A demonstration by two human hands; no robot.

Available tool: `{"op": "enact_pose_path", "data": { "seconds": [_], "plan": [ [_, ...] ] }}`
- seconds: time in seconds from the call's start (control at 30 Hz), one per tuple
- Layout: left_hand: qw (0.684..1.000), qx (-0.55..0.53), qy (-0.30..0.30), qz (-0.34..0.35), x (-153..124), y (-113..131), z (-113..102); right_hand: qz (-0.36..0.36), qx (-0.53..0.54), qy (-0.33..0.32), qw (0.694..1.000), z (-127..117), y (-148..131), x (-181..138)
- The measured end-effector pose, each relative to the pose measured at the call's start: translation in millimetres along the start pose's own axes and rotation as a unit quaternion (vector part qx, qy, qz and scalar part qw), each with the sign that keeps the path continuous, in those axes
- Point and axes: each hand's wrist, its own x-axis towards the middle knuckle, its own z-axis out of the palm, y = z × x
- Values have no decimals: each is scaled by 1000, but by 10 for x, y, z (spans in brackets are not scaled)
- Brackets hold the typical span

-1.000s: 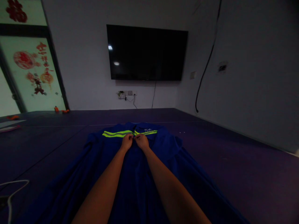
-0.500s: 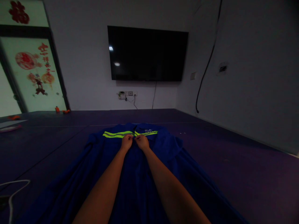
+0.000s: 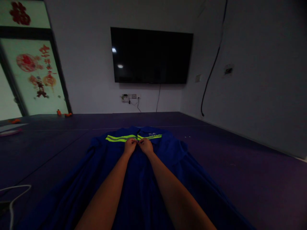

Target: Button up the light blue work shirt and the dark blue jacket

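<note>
A blue work jacket (image 3: 165, 159) with yellow-green reflective stripes (image 3: 120, 138) across the chest lies spread out flat on a dark purple surface (image 3: 240, 166), collar away from me. Both my arms reach out over it. My left hand (image 3: 129, 146) and my right hand (image 3: 145, 145) sit side by side at the jacket's front opening just below the stripes. Each has its fingers pinched closed on the front edge of the cloth. What lies between the fingertips is too small to make out.
A black wall screen (image 3: 151, 55) hangs ahead with a socket strip (image 3: 130, 96) below it. A black cable (image 3: 211, 73) runs down the right wall. A white cord (image 3: 14, 195) lies at the near left. A window with red paper cutouts (image 3: 35, 72) is at the left.
</note>
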Motion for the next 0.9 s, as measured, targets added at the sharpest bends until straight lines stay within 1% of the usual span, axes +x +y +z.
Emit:
{"op": "enact_pose_path", "data": {
  "seconds": [0.53,0.9],
  "plan": [
    [1000,9,6,-21,-5,7,-7,17,-7,3,1000,23,16,6],
    [999,3,19,-34,-6,-2,16,9,-1,-4,1000,13,24,3]
  ]
}}
